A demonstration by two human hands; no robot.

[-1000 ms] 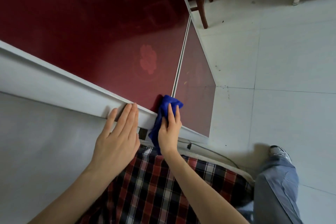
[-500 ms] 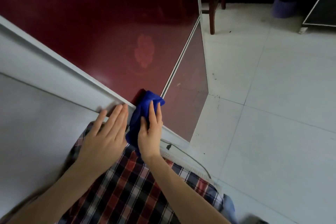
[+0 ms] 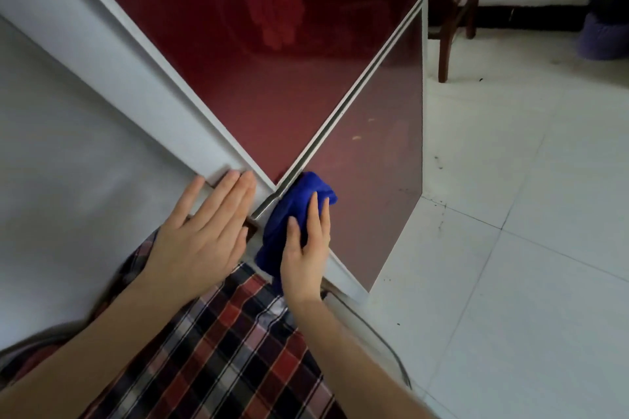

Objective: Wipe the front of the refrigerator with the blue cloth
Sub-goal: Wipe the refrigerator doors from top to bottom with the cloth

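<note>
Cloth point(image 3: 299, 211), blue and soft, bunched into a thick wad, sits under the right hand point(image 3: 306, 258) against the fridge point(image 3: 272, 85) front, at the near end of the pale seam point(image 3: 354, 102) that divides the two door panels. The right grip is closed loosely over the cloth, fingers laid long across it, thumb on its near side. The panels are glossy dark red, smooth enough to mirror, with a faint flower pattern in the upper one and a few small specks on the lower. A flat pale grey frame edges them. The left hand point(image 3: 204, 241) lies flat and spread on that frame beside the cloth, holding nothing. A plaid shirt point(image 3: 218, 350) in red, black and white checks fills the low foreground. The floor point(image 3: 527, 214) is pale glossy tile with thin joints. A dark wooden chair point(image 3: 452, 10) stands behind the fridge corner, something pink on its seat.
</note>
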